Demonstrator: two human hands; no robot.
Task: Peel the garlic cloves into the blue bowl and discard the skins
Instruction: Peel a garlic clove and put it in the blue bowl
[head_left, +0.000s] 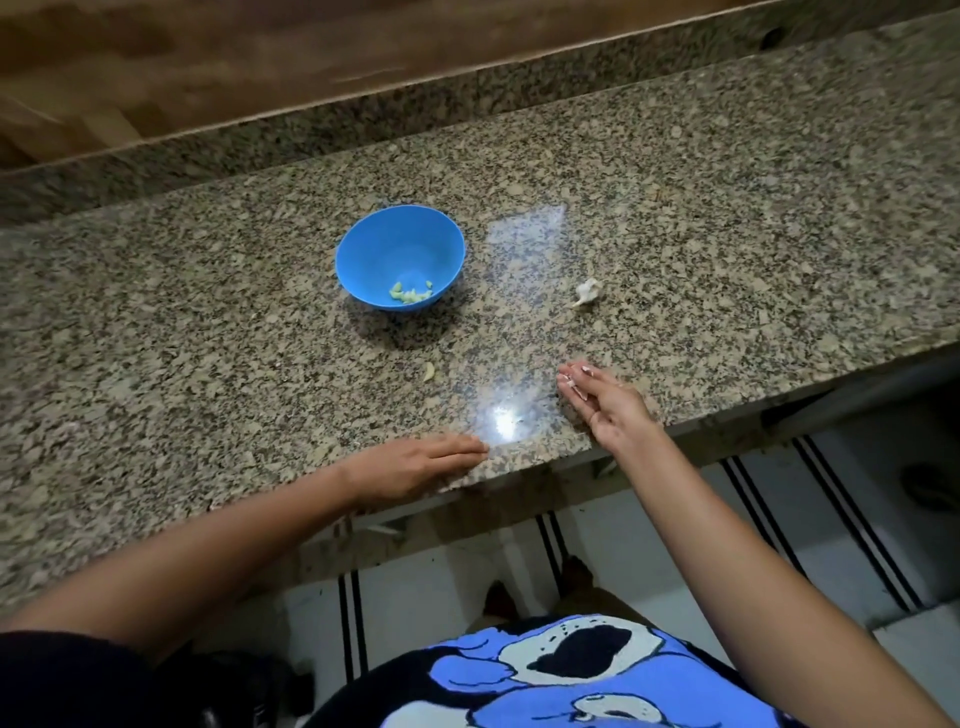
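A blue bowl stands on the speckled granite counter and holds several pale peeled garlic cloves at its bottom. To its right lies a white garlic piece with papery skin. A small pale scrap lies in front of the bowl. My left hand lies flat at the counter's front edge, fingers straight and pointing right. My right hand rests on the counter near the edge with straight fingers; bits of garlic skin stick to its fingertips.
A raised granite ledge and a wooden surface run along the back of the counter. Below the front edge is a white tiled floor with black stripes. A bright light reflection sits between my hands.
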